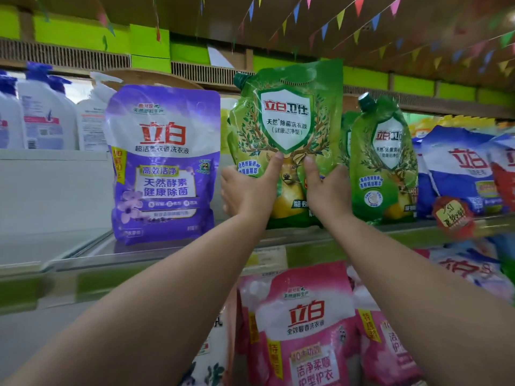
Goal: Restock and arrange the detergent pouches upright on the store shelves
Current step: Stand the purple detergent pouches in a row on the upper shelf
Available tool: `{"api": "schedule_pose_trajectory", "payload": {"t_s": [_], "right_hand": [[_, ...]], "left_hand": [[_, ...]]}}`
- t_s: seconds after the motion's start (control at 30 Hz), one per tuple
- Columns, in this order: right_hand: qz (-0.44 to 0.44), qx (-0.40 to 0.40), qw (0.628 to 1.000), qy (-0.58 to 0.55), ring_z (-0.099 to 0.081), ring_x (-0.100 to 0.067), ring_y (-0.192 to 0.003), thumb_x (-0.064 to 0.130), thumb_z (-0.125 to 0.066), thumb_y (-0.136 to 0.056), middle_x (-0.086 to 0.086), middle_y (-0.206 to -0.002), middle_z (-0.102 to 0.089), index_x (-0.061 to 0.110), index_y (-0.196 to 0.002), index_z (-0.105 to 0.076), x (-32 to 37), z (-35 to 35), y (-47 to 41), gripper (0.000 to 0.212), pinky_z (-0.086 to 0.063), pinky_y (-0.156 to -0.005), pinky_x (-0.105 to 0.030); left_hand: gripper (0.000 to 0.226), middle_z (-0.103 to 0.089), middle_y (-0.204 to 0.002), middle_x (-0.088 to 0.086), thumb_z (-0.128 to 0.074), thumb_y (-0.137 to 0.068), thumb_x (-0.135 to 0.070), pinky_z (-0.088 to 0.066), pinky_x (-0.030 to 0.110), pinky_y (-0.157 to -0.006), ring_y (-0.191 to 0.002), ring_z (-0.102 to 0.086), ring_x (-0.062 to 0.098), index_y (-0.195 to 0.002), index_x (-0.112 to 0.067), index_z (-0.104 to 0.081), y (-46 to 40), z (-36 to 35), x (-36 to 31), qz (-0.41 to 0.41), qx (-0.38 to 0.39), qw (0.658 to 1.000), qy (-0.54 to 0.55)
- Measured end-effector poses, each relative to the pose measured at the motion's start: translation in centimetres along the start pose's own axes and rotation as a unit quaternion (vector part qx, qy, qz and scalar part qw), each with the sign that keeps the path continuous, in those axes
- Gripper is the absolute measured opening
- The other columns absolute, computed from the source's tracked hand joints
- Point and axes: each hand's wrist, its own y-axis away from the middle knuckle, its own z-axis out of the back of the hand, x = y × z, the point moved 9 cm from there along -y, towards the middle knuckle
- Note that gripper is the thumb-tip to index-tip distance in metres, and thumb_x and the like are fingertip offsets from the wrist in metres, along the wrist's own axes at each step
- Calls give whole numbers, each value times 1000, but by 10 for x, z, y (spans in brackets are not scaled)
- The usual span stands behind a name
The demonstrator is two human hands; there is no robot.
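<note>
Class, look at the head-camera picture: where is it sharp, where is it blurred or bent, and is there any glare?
Head view: sharp at the centre, on the green pouch held by both hands; edges smear, notably the red tag and shelf rail; wide-angle bending bows the shelves; soft glare on the purple pouch.

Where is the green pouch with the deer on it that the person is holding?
The green deer pouch sits mid-frame at the upper shelf, gripped by the left hand and right hand, between the purple pouch and a second green pouch.
</note>
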Motion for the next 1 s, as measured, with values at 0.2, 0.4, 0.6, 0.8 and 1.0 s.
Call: {"api": "schedule_pose_trajectory", "payload": {"t_s": [0.2, 0.4, 0.6, 0.8, 1.0], "right_hand": [[5, 50, 998, 25, -29, -32, -139, 58, -38, -92, -19, -152, -27, -4, -146, -15, -18, -13, -17, 85, -29, -110, -38], [-11, 82, 996, 23, -43, -34, -127, 58, -39, -92, -21, -140, -42, -7, -139, -27, -37, -29, -21, 81, -40, -97, -36], [-26, 80, 996, 31, -35, -34, -135, 64, -36, -90, -17, -150, -31, 0, -147, -17, -42, -25, -19, 88, -35, -104, -41], [-33, 94, 992, 76, -40, -33, -131, 69, -29, -89, -14, -150, -33, 3, -147, -17, -41, -20, -16, 89, -39, -98, -41], [-38, 129, 986, 98, -41, -35, -131, 72, -29, -87, -16, -149, -34, 4, -148, -14, -46, -14, -7, 93, -39, -99, -43]], "left_hand": [[93, -53, -122, 8, -62, -60, -79, -44, 50, -96, -114, -53, 30, -120, -11, -41, -11, -22, 22, 31, -8, 999, 5], [100, -49, -130, 11, -64, -62, -77, -42, 48, -100, -120, -49, 31, -129, -8, -37, -18, -32, 37, 50, 14, 999, -12], [106, -47, -131, 10, -63, -55, -81, -41, 49, -100, -119, -49, 31, -130, -11, -35, -15, -31, 38, 60, 13, 998, -18], [106, -41, -137, 11, -63, -61, -77, -38, 51, -104, -125, -44, 33, -138, -14, -28, -11, -29, 33, 45, 23, 997, -52], [115, -37, -144, 13, -72, -60, -72, -37, 50, -106, -132, -39, 34, -145, -15, -19, -2, -28, 28, 56, 61, 991, -108]]}}
